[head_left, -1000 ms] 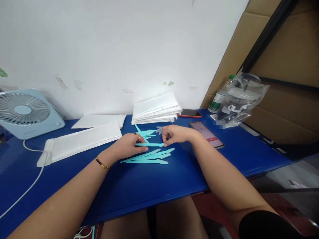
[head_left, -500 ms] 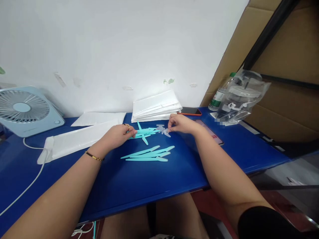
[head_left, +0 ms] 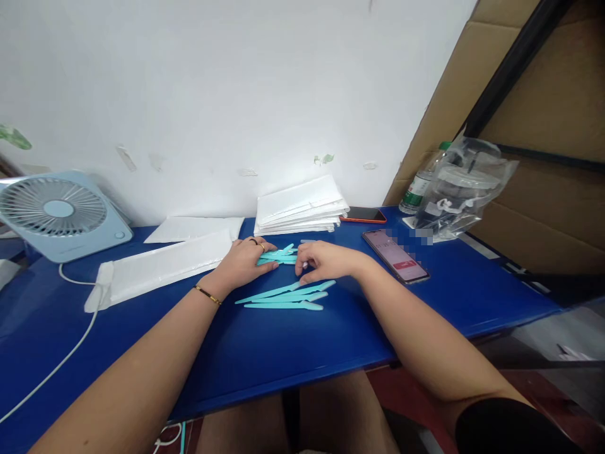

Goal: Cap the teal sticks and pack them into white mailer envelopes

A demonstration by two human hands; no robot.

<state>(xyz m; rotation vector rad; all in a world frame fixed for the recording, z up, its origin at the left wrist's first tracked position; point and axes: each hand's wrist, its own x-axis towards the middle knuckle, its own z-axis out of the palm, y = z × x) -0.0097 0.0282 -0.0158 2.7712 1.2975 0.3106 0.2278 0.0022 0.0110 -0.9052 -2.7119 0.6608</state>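
Several thin turquoise plastic sticks lie on the blue table. One bunch sits between my hands; another group lies nearer to me. My left hand rests over the far bunch, fingers curled on its left end. My right hand lies palm down at the bunch's right end, fingers bent and pressing on the table. What its fingertips hold, if anything, is hidden.
A stack of white padded envelopes leans at the wall, more envelopes lie to the left. A blue desk fan with a white cable stands far left. Two phones, a bottle and a clear bag sit right.
My right hand has come down and left from the small clear pieces to the bunch's right end. My left hand has shifted slightly, still on the far sticks.
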